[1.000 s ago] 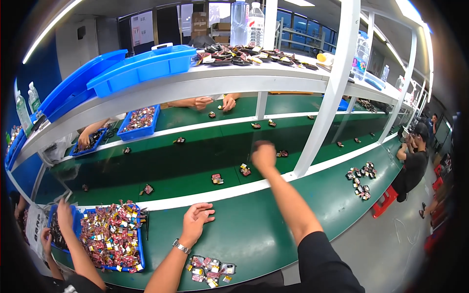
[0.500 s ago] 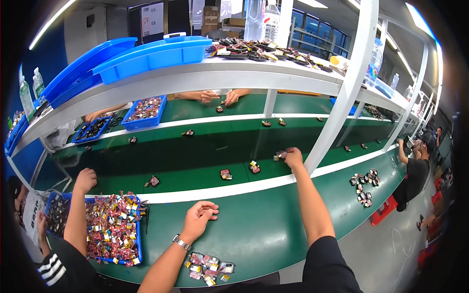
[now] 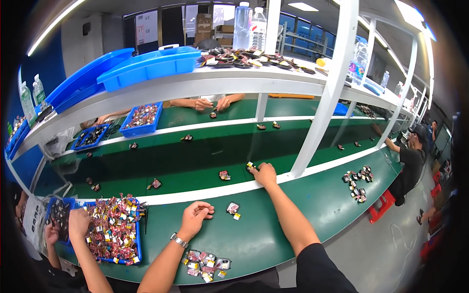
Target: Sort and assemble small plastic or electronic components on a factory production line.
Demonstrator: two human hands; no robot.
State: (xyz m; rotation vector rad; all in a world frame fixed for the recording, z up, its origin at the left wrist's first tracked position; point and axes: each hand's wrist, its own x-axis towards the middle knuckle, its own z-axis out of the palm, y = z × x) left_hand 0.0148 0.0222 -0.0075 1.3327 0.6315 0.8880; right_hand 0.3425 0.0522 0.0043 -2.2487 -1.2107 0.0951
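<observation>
While left hand (image 3: 195, 218) rests curled, right hand (image 3: 264, 173) touches small part (image 3: 250, 166).

Blue lidded bins (image 3: 146, 66) and water bottles (image 3: 248, 24) stand on the white top shelf (image 3: 220, 83), a blue tray of small parts (image 3: 115, 232) sits on the green bench (image 3: 303, 219), and a red stool (image 3: 381, 212) stands on the floor.

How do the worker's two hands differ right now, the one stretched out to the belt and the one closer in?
The right hand is stretched far forward to the moving belt, touching a small packet there; the left hand stays close in on the near green table. The right arm is extended; the left is bent, with a wristwatch. The left hand lies loosely curled beside another small packet, not touching it. Both are bare, palms down.
</observation>
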